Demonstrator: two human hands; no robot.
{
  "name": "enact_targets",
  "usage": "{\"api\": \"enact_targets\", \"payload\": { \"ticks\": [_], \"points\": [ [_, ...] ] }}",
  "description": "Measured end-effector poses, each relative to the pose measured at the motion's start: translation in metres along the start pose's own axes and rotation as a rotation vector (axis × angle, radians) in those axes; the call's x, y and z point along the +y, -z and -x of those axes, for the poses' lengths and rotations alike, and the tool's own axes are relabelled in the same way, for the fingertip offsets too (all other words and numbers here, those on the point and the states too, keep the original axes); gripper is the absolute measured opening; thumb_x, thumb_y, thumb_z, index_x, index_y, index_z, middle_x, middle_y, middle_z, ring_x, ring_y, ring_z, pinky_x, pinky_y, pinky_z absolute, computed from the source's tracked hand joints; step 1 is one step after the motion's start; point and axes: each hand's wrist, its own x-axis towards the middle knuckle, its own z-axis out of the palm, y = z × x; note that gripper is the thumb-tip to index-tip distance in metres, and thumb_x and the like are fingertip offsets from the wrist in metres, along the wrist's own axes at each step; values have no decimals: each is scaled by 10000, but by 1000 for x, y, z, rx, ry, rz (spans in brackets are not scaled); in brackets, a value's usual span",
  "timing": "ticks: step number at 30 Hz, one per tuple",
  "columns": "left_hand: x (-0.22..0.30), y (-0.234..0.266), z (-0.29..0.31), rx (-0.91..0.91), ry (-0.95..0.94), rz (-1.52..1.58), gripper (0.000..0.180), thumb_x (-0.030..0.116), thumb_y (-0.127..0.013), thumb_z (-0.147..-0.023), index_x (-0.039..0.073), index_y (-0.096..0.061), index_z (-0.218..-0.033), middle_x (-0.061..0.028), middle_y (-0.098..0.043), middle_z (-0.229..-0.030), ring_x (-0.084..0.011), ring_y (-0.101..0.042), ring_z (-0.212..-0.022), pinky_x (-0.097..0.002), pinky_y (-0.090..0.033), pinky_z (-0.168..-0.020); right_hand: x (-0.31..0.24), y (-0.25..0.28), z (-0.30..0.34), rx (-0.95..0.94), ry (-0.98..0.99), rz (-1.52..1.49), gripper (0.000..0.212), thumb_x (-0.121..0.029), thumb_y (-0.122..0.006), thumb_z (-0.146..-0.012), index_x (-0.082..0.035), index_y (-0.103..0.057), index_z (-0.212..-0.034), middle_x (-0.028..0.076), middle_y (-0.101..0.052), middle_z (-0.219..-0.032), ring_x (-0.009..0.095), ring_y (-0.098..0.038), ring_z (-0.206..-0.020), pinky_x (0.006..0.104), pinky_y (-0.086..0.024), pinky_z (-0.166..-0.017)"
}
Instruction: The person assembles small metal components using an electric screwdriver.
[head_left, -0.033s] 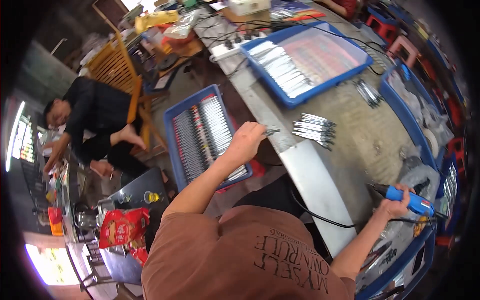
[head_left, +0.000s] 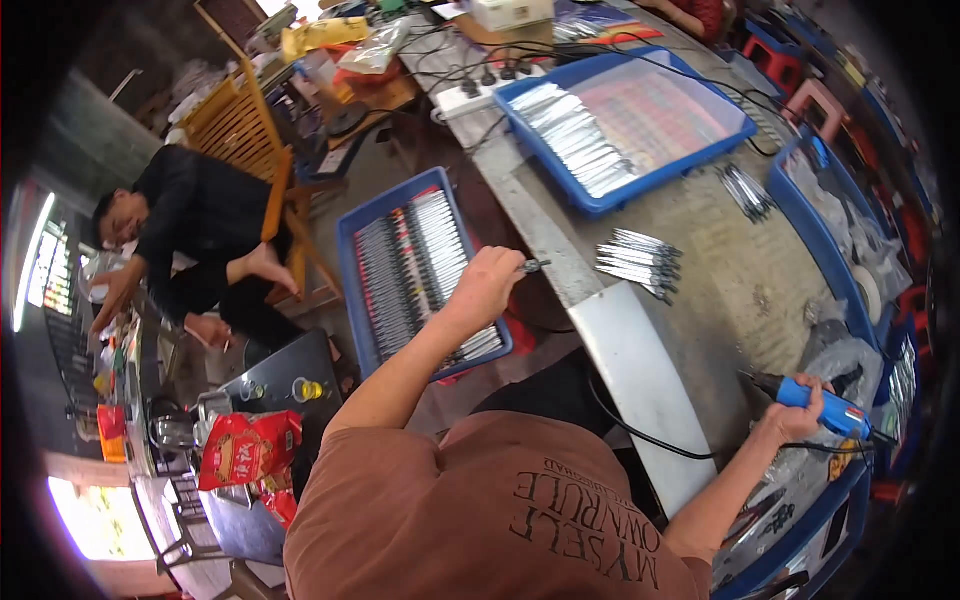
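Observation:
My left hand [head_left: 488,284] is closed around a slim dark metal piece [head_left: 537,266], whose tip pokes out toward the table edge. Its other end is hidden in my fingers. Below and left of this hand, a blue tray [head_left: 352,290] holds rows of slim dark and silver pieces. At the right, my right hand [head_left: 797,412] grips a blue corded electric screwdriver [head_left: 836,414] over the table, its dark tip pointing left. A small pile of silver and black metal pieces [head_left: 638,262] lies on the table between my hands, with a smaller bundle [head_left: 747,193] farther off.
A large blue tray [head_left: 600,205] with silver pieces and a clear sheet stands at the table's far side. Blue bins [head_left: 790,190] with plastic bags line the right. A black cable [head_left: 650,440] crosses the white board [head_left: 640,385]. Another person [head_left: 215,225] sits at left.
The whole view has shifted a little, so things appear slightly farther right. Both hands keep their grips and hardly move.

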Motion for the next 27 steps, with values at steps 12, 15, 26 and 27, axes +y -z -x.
{"api": "enact_targets", "payload": {
  "ticks": [12, 15, 26, 27],
  "points": [
    [-146, 48, 128, 85, 360, -349, 210, 69, -537, -747, 23, -541, -952, -142, -553, -848, -308, -516, -826, -384, -423, -743, 6, 27, -23, -106, -40, -39, 245, -46, -526, -734, -3, -413, -947, 107, -513, -734, 216, -478, -676, 331, -388, -675],
    [-159, 55, 135, 104, 435, -358, 198, 74, -536, -754, 38, -537, -948, -149, -544, -829, -317, -518, -825, -399, -422, -724, 4, 32, -27, -105, -72, -69, 227, -52, -528, -733, -8, -427, -930, 101, -514, -734, 214, -476, -674, 326, -385, -667],
    [-173, 64, 156, 149, 575, -298, 215, 68, -538, -760, 20, -536, -970, -164, -545, -867, -333, -529, -840, -392, -428, -728, 3, 31, -30, -129, -74, -21, 162, -79, -528, -739, -29, -462, -879, 84, -512, -721, 213, -471, -672, 342, -382, -664],
    [-172, 62, 157, 144, 578, -295, 215, 68, -538, -760, 20, -536, -970, -164, -545, -867, -333, -529, -840, -392, -428, -728, 3, 34, -32, -129, -75, -14, 162, -79, -528, -739, -29, -462, -879, 84, -512, -721, 213, -471, -672, 342, -382, -664]
  ]
}}
